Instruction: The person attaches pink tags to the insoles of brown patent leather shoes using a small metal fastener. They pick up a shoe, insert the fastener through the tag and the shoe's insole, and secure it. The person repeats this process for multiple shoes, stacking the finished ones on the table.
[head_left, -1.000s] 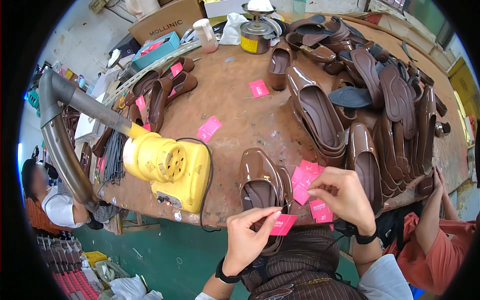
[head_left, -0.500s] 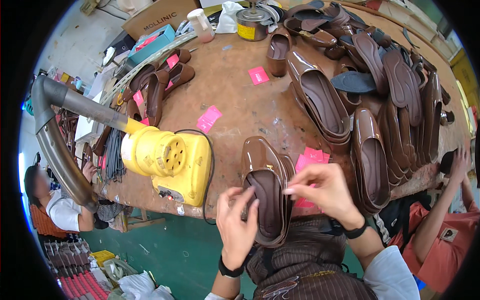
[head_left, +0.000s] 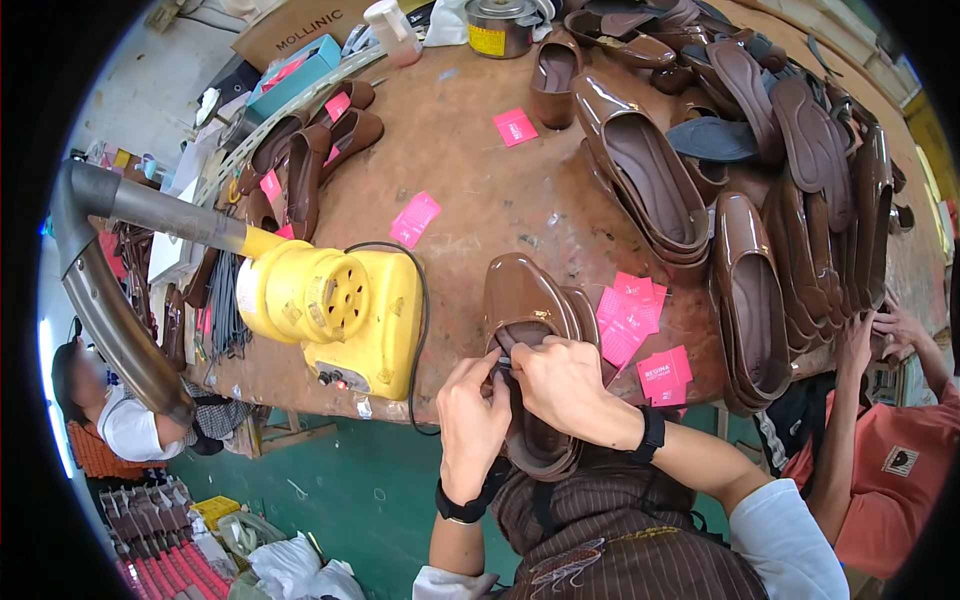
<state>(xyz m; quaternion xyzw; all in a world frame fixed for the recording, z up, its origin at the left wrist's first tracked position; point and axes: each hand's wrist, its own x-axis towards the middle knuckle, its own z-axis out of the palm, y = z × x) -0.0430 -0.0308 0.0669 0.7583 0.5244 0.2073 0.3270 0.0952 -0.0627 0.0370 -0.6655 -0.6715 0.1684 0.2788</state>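
A glossy brown loafer (head_left: 515, 280) stands toe away from me at the table's near edge, with another close against its right side. My left hand (head_left: 472, 425) is closed at the left rim of its opening, thumb and fingers bent together. From the right, my right hand (head_left: 565, 385) reaches across the opening, and its pinched fingertips meet the left ones. A small dark bit shows between the fingertips, too small to name. Both hands hide much of the insole. Pink cardboard tags (head_left: 628, 325) lie just right of the shoe.
A yellow blower machine (head_left: 365, 310) with a grey pipe stands to the left, its black cord (head_left: 425, 330) curving near the shoe. Stacked brown loafers (head_left: 745, 300) and loose insoles (head_left: 805, 135) crowd the right. Other people work at left and right.
My right hand has moved left across the shoe to meet my left hand at the rim. More pink tags now show where it was. The view has shifted slightly.
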